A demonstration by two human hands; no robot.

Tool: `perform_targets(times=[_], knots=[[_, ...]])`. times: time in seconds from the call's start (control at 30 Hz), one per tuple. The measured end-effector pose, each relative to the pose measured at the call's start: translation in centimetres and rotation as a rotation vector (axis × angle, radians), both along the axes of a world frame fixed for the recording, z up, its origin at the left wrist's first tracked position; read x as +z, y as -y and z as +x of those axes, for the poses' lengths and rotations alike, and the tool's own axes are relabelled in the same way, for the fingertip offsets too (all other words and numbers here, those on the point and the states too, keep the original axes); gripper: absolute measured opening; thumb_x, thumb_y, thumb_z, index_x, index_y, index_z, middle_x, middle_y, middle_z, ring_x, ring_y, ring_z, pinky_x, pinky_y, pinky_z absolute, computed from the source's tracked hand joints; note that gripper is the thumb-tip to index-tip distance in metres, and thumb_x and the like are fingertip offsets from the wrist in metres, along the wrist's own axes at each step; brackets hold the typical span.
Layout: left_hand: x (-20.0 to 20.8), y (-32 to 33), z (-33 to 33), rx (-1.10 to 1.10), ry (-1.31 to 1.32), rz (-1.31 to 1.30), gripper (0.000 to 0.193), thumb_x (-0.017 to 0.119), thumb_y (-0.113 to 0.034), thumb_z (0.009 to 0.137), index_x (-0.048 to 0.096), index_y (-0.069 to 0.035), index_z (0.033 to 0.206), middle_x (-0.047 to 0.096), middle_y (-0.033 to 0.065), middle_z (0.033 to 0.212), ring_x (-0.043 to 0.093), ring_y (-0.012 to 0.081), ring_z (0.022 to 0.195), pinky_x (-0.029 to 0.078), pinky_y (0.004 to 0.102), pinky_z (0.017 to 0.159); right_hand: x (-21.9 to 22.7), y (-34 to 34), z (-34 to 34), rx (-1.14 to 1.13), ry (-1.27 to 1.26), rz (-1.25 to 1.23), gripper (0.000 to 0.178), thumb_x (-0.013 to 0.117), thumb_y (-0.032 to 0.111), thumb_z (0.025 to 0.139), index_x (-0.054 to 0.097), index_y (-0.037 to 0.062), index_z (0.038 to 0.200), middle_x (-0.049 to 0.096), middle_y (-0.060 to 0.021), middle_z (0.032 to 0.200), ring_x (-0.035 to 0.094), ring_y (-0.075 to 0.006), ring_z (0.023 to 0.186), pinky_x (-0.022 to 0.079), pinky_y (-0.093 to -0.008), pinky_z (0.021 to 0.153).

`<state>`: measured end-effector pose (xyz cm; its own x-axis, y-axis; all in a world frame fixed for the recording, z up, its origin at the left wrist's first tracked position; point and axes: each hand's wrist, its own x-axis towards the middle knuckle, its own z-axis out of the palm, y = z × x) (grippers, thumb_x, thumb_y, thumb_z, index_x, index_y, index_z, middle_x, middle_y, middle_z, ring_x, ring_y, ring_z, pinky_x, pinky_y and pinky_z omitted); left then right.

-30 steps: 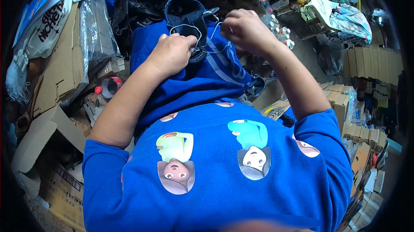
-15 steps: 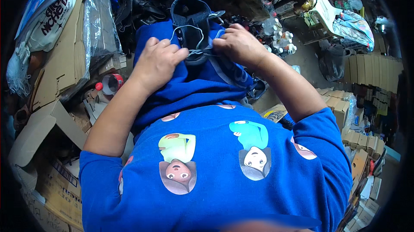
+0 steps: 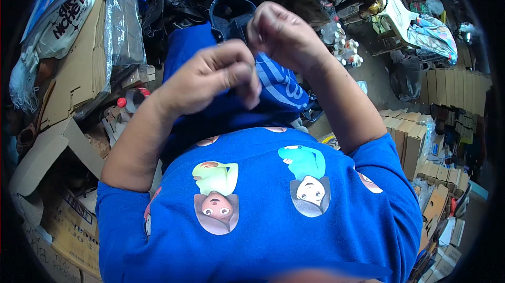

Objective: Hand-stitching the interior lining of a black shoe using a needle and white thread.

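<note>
A dark boot or shoe (image 3: 223, 8) stands between my thighs, its opening up; my hands now hide most of it. My left hand (image 3: 210, 75) is raised in front of it, fingers curled and blurred at the tips. Higher and further right, my right hand (image 3: 284, 36) hovers over the shoe's right side, its fingers bent into a loose fist, also partly blurred. Whatever either hand pinches is too smeared to make out. Blue trousers (image 3: 181, 57) with pale lettering lie under both hands.
Cardboard sheets (image 3: 79, 67) and an opened carton (image 3: 39, 151) are at the left, near a red-capped plastic bottle (image 3: 131, 100). Black footwear (image 3: 176, 9) lies beyond. Small bottles (image 3: 347, 52), a white chair (image 3: 397, 12) and stacked boxes (image 3: 410, 133) are at the right.
Both hands have lifted from the shoe and come closer together. The pale cord looped over the opening and stretched between my hands earlier is now mostly out of sight.
</note>
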<state>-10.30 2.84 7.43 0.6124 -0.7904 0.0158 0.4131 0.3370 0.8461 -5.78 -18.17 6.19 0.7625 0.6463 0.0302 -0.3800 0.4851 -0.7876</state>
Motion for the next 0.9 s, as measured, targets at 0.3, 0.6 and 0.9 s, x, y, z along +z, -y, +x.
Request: perform_targets(times=[0.3,0.6,0.9], knots=[[-5.5,-20.5,1.0,1.202,0.83,1.239,0.027,0.053,-0.021,0.097,0.063,0.0,0.109,0.066,0.0061,0.096,0.059,0.0122,0.089,0.046,0.0271,0.083,-3.5,18.5,-1.9,0.045,0.646,-1.809,0.021,0.065,0.015,0.078,0.069,0.0062,0.096,0.067,-0.0126,0.088,0.065,-0.0274,0.086,0.05,-0.0351,0.079],[-1.3,-28.5,0.4,1.605,1.36,1.694,0.024,0.057,-0.024,0.094,0.068,-0.003,0.098,0.07,0.0114,0.089,0.068,0.0244,0.077,0.052,0.0297,0.067,-6.7,23.3,-4.1,-0.053,0.401,-1.797,0.021,0.066,0.006,0.078,0.071,0.0097,0.098,0.069,-0.0114,0.09,0.066,-0.024,0.084,0.05,-0.0338,0.078],[1.4,-26.4,2.3,1.731,1.24,1.683,0.022,0.065,-0.023,0.088,0.07,-0.004,0.097,0.072,0.0094,0.09,0.068,0.0178,0.077,0.052,0.0282,0.068,-5.0,20.9,-3.4,0.2,0.481,-1.754,0.019,0.066,0.004,0.08,0.07,0.0069,0.099,0.067,-0.0058,0.09,0.063,-0.0172,0.081,0.049,-0.0291,0.075]])
